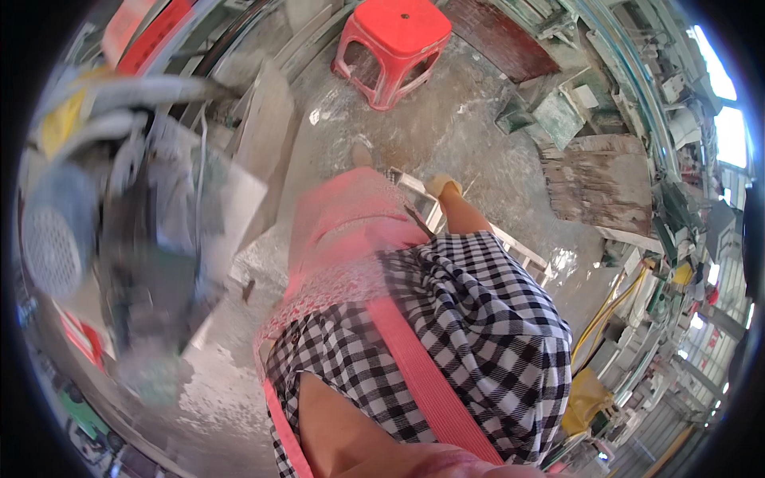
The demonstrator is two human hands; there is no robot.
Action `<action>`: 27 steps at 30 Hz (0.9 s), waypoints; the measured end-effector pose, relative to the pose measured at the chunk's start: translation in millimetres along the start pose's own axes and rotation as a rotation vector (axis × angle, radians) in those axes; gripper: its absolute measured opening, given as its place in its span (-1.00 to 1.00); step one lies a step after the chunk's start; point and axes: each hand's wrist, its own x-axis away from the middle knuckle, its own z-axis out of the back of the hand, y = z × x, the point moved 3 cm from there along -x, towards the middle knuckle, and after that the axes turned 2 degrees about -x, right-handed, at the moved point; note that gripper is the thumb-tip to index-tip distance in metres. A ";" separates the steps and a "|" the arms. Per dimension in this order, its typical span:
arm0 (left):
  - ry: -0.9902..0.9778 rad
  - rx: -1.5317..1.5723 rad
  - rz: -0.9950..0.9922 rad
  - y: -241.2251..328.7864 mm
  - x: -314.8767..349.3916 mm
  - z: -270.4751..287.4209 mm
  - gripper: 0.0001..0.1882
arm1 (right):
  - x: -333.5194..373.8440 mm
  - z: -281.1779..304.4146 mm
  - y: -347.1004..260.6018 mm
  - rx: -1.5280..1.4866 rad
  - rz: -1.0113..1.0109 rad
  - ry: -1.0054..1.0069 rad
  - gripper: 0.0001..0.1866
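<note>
Neither my left hand nor my right hand shows in the head view. A pink apron (351, 215) with a lace-like band hangs down my front, over black-and-white checked clothing (494, 311). A wide pink strap (430, 382) crosses the checked cloth. Bare skin fills part of the lower edge. Beyond the checked hem, a bare lower leg (464, 213) ends in a beige shoe (443, 185). The tip of the other foot (362, 154) peeks out past the apron.
A red plastic stool (402, 28) stands ahead on the stained concrete floor (478, 103). Blurred equipment (151, 215) crowds the left side. To the right lie a worn wooden board (602, 183), a yellow hose (613, 307) and cluttered shelving. A white slatted frame (522, 253) is beside my leg.
</note>
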 end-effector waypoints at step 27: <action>-0.420 -0.419 -0.488 391.8 -139.7 -364.7 -0.68 | 101.7 35.5 132.8 -0.939 -0.286 0.429 -0.62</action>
